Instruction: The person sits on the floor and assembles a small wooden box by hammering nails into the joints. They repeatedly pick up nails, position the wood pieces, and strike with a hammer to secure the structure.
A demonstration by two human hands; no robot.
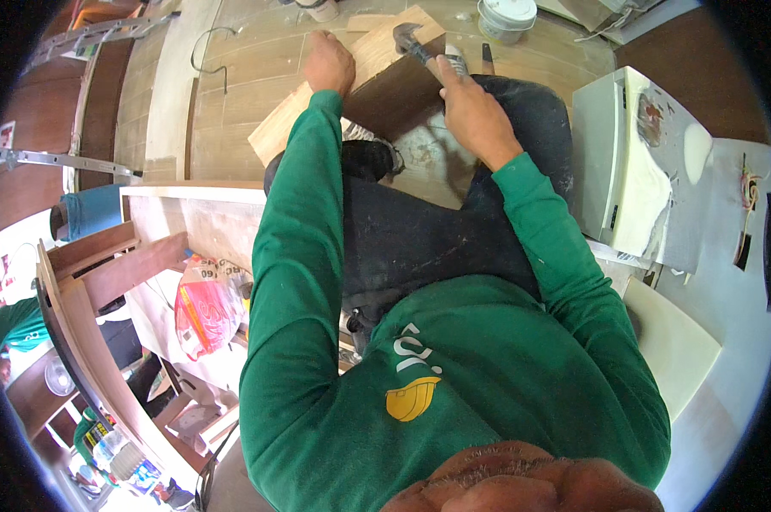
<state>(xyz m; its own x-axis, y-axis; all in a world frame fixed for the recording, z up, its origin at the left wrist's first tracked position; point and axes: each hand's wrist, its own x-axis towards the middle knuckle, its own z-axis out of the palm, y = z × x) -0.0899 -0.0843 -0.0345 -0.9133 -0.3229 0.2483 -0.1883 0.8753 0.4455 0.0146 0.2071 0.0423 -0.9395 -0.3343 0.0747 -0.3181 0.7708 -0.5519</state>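
Note:
My right hand is wrapped round the handle of a claw hammer. The hammer's metal head is raised over the far end of a wooden board, which has a pale edge and a dark brown face. The board lies slanted in front of my knees. My left hand is closed with its fingers curled, over the board's pale edge to the left of the hammer. Whatever its fingertips may pinch is too hidden to make out.
A white bucket stands beyond the board on the tiled floor. To my right is a grey and white cabinet. A metal ladder lies far left, near a black cable. A red plastic bag sits on my left.

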